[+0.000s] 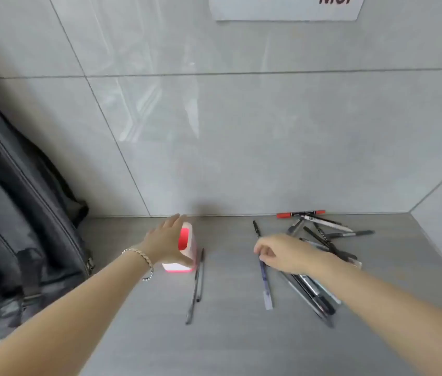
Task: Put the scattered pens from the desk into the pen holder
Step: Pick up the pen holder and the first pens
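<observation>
Head view: blue pen (265,280) lengthwise front-to-back.

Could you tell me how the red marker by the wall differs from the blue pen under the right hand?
The red marker lies crosswise along the foot of the wall, while the blue pen points towards and away from the person. The marker is untouched, whereas the right hand rests its fingers on the blue pen's upper part. The marker has red ends and a dark middle; the pen is bluish with a pale lower end. Both lie flat on the grey desk, outside the pen holder.
</observation>
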The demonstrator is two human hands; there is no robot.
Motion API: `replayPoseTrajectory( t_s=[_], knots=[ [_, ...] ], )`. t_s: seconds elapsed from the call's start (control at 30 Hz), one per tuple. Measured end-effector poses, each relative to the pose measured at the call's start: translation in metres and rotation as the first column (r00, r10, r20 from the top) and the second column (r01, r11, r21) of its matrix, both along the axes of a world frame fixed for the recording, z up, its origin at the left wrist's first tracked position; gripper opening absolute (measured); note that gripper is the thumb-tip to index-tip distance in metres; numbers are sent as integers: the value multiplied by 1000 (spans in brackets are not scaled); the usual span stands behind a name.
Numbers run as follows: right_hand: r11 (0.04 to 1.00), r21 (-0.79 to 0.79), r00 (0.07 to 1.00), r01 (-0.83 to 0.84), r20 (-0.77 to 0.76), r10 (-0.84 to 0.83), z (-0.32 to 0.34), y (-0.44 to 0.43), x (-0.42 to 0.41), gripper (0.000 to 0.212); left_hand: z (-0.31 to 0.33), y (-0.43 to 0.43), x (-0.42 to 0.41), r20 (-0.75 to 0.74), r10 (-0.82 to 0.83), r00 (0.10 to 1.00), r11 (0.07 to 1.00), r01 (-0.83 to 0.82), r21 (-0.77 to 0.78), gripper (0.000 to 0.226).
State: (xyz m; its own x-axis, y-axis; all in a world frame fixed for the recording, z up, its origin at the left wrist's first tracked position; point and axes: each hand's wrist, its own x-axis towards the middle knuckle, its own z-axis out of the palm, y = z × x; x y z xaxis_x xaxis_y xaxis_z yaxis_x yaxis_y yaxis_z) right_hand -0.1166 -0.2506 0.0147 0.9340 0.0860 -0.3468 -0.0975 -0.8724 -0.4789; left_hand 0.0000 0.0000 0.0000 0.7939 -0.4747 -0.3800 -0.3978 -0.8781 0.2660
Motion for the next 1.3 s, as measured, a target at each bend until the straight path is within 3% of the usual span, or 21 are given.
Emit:
replayPoseTrajectory(
  t_s=[0.1,0.23,0.43,0.53,0.67,0.8,0.87,0.9,0.93,1.03,1.1,1.13,1.2,1.23,1.3],
  knots=[
    [997,-72,998,-5,-68,0,-23,6,1,22,-15,15,7,29,21,999,999,-22,27,106],
    [992,-121,993,-24,-119,10,-37,19,6,25,-27,24,13,37,93,995,982,-85,-168,94],
    [950,-193,970,-244,-49,239,-57,59,27,42,-22,54,-18,-1,420,908,796,-369,-481,91],
    [843,-308,888,-440,-13,459,-72,88,40,49,-22,80,-38,11,473,881,756,-399,-520,92],
    [602,-452,670,-659,11,742,-94,119,56,32,-23,101,-55,27,470,882,783,-402,-474,92],
    [490,-504,588,-711,-44,808,-99,127,72,42,-29,106,-60,-8,467,884,779,-416,-469,92],
    [398,-556,524,-730,-80,848,-98,126,76,36,-30,106,-60,-15,458,889,776,-408,-481,92],
    [380,-574,515,-725,-85,853,-99,123,78,34,-30,106,-59,-20,458,888,773,-410,-484,92],
    [427,-572,533,-700,-21,846,-101,118,78,33,-31,106,-58,-27,462,887,768,-415,-488,92],
    [739,-336,685,-584,284,670,-100,100,74,32,-27,102,-55,-34,474,880,755,-426,-499,92],
    [928,-21,786,-372,524,327,-81,93,68,18,-23,97,-54,-10,464,886,759,-404,-511,91],
    [953,196,827,-232,556,87,-63,91,63,13,-22,94,-55,3,449,893,766,-383,-517,91],
    [809,586,809,44,455,-373,-20,90,52,23,-20,84,-56,7,406,914,784,-344,-517,91],
    [705,698,749,127,398,-529,-2,89,47,24,-19,77,-58,3,384,923,794,-328,-511,92],
    [606,774,632,183,379,-676,22,86,34,25,-19,60,-64,-2,350,937,807,-303,-508,94]
  ],
)
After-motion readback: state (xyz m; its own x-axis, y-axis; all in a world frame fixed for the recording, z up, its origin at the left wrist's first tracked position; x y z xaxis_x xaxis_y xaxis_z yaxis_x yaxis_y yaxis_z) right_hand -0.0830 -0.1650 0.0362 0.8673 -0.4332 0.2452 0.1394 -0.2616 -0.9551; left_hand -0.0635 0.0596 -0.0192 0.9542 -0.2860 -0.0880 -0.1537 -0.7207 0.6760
